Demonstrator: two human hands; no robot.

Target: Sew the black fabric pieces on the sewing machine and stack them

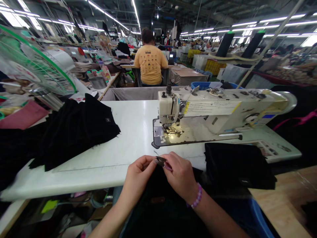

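My left hand and my right hand meet at the front edge of the white sewing table. Between their fingertips they pinch a small dark label attached to a black garment, which hangs down in front of me. A beaded bracelet circles my right wrist. An industrial sewing machine stands ahead, its needle and presser foot well beyond my hands. Folded black cloth lies in stacks on my left and right.
A green-rimmed fan stands at far left beside a pink cloth. A wooden board lies at lower right. Behind the machine, a co-worker in a yellow shirt sits at another table, among rows of workstations.
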